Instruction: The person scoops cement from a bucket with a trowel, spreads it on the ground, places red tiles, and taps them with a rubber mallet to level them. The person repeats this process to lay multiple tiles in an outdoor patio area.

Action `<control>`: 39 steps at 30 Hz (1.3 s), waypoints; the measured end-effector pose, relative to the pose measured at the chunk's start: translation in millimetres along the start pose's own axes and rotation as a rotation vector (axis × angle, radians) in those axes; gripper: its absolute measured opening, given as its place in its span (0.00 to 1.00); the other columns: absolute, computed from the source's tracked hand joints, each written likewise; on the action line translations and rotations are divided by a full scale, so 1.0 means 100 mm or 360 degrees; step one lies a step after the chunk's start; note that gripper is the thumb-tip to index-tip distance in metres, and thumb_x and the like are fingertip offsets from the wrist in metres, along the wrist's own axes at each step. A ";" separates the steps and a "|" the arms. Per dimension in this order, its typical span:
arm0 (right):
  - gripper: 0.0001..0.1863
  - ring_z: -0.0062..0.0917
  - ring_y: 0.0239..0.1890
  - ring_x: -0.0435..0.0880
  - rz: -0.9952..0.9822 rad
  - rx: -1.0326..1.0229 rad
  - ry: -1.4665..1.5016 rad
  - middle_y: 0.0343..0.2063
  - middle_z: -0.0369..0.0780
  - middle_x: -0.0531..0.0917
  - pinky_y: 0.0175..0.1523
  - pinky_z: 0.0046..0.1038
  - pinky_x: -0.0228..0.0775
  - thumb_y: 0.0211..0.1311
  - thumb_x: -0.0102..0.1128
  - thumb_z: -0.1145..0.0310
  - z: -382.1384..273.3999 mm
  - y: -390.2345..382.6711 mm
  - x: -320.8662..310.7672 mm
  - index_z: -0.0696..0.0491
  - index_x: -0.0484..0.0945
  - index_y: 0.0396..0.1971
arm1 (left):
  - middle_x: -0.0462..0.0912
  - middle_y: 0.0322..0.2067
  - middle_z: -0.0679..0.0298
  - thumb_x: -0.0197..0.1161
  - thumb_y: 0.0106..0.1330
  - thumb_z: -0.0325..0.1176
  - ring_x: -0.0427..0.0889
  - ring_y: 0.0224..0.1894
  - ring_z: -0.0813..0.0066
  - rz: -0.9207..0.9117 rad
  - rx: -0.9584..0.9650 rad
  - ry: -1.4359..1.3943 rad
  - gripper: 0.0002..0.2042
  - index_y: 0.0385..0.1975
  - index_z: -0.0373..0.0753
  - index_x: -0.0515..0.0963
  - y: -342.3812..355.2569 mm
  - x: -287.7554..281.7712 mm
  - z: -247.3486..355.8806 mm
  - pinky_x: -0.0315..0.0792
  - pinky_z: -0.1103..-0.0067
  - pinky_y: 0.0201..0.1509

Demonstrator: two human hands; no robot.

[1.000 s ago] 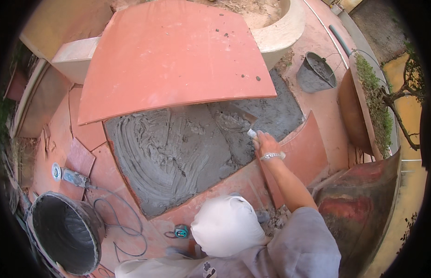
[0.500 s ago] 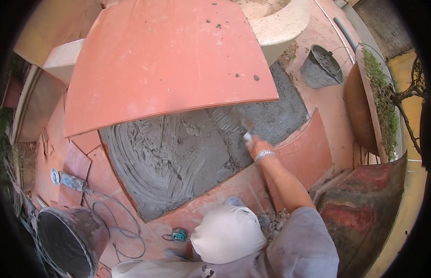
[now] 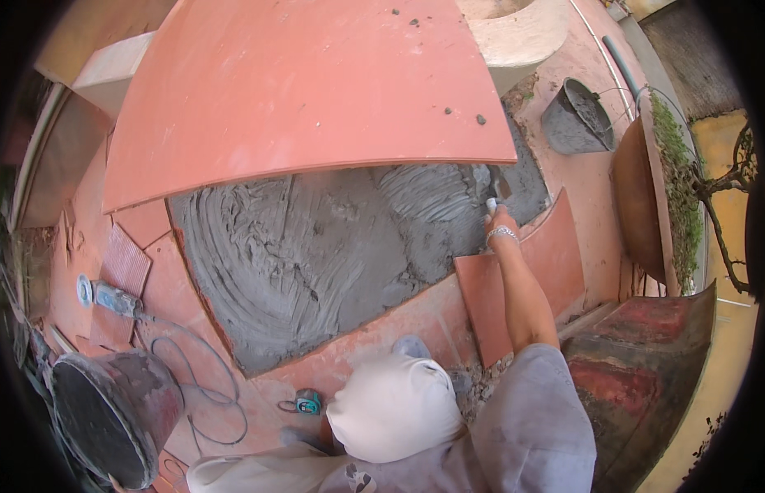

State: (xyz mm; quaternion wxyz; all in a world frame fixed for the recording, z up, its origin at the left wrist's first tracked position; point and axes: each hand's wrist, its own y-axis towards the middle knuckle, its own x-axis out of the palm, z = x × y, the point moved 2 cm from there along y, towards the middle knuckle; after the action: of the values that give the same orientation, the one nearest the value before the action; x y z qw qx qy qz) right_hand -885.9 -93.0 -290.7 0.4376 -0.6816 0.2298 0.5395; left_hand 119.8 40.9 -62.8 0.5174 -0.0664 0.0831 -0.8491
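Head view: right hand [image 3: 499, 222] closes its grip on a trowel [image 3: 491, 191] over grey mortar [image 3: 316, 255]; left hand unseen

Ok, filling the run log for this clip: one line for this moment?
co-worker's hand grips trowel | trowel on wet mortar bed | large terracotta tile over bed's far side | wearer's hands unseen

Looking steeply down from head height, fairly high above a wet mortar bed [image 3: 316, 255] and large terracotta tile [image 3: 300, 90], edges bowed by fisheye.
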 end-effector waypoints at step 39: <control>0.25 0.38 0.42 0.86 -0.0751 -0.2104 -0.0928 0.44 0.43 0.85 0.43 0.43 0.79 0.64 0.57 0.53 -0.33 -1.32 0.41 0.43 0.71 0.59 | 0.75 0.60 0.54 0.54 0.66 0.49 0.73 0.61 0.55 0.0010 -0.0072 -0.0235 0.28 0.58 0.32 0.73 -0.10 -0.33 0.22 0.65 0.62 0.66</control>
State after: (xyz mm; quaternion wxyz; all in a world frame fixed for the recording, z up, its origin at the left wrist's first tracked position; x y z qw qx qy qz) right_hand -751.4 -47.0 -281.9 0.0850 -0.6628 -0.4182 0.6153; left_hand 130.7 72.7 -40.1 0.5232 -0.1402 0.0642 -0.8381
